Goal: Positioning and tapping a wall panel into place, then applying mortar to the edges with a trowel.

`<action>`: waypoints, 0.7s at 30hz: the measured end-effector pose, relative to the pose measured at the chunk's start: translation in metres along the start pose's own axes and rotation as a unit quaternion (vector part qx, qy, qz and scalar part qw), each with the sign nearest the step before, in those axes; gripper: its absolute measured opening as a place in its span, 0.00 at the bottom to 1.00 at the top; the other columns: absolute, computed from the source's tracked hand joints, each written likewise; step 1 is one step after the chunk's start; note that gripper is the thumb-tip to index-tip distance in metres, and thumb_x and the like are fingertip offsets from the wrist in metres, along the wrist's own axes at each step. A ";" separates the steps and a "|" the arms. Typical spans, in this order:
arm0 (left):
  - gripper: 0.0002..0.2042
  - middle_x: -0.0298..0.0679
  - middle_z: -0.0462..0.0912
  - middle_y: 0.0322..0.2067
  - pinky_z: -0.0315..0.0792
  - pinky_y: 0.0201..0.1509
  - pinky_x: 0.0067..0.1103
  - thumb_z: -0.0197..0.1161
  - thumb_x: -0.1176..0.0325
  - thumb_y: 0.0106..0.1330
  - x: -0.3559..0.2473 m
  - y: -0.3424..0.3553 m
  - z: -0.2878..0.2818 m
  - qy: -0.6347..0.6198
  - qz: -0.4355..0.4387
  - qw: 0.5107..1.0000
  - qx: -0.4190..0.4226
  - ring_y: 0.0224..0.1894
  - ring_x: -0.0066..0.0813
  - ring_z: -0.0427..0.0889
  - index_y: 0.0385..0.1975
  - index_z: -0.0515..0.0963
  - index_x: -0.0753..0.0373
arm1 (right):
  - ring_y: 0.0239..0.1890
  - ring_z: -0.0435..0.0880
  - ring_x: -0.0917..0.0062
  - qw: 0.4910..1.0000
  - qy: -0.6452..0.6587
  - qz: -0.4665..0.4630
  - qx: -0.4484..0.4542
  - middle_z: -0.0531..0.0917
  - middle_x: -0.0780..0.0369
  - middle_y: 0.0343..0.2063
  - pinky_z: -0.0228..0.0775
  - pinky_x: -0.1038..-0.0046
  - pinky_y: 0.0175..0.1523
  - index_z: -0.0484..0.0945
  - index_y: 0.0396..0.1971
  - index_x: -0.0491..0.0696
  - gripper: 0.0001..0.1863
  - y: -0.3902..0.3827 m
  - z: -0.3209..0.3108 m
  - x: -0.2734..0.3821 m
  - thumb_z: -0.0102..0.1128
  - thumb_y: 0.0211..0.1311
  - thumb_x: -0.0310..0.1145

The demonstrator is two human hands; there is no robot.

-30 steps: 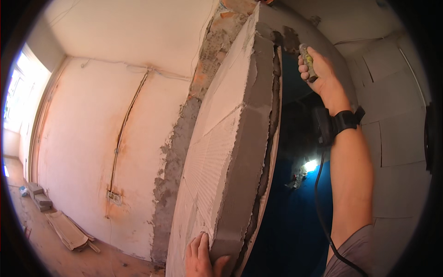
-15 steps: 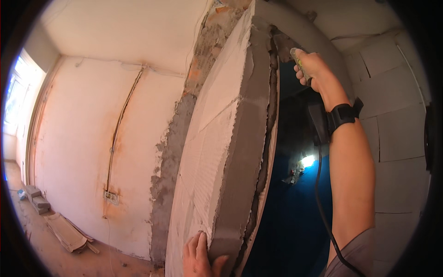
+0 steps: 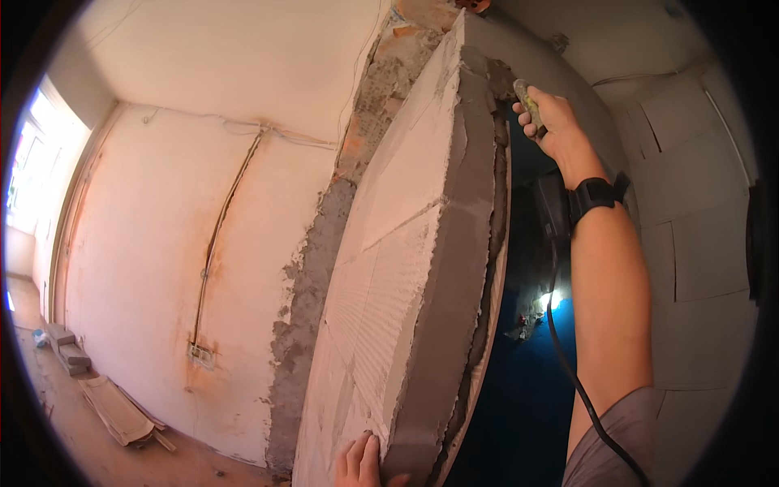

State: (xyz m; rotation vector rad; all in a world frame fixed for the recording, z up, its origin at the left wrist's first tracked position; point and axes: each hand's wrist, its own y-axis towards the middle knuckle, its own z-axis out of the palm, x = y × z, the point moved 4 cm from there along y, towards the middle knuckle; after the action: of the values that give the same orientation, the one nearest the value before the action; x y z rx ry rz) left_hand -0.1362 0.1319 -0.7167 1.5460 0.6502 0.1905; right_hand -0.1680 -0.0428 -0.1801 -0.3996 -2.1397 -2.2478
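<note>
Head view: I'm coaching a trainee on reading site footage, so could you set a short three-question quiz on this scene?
1. What does the right hand grip, and where does the left hand lie?
2. True or false: the black strap is worn on the right arm.
3. Beside the grey blocks lie: A) a bucket; B) flat tan sheets; C) a ladder.

Key:
1. A tool handle, near the top of the grey wall end; the left hand lies lower down, on the pale wall face near its edge.
2. True.
3. B.
</note>
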 end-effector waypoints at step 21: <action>0.33 0.66 0.63 0.60 0.60 0.65 0.44 0.63 0.72 0.62 -0.005 0.000 -0.005 -0.004 -0.010 1.000 -0.001 0.60 0.66 0.64 0.66 0.56 0.76 | 0.15 0.69 0.83 0.967 -0.246 -0.021 -0.066 0.74 0.63 0.20 0.56 0.78 0.16 0.75 0.28 0.41 0.13 -0.001 0.008 0.028 0.57 0.65 0.35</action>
State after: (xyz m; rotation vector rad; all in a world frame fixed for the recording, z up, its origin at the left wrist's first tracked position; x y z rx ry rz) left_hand -0.1428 0.1337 -0.7146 1.5368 0.6586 0.1685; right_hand -0.1938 -0.0299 -0.1752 -1.0252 -2.2093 -2.5349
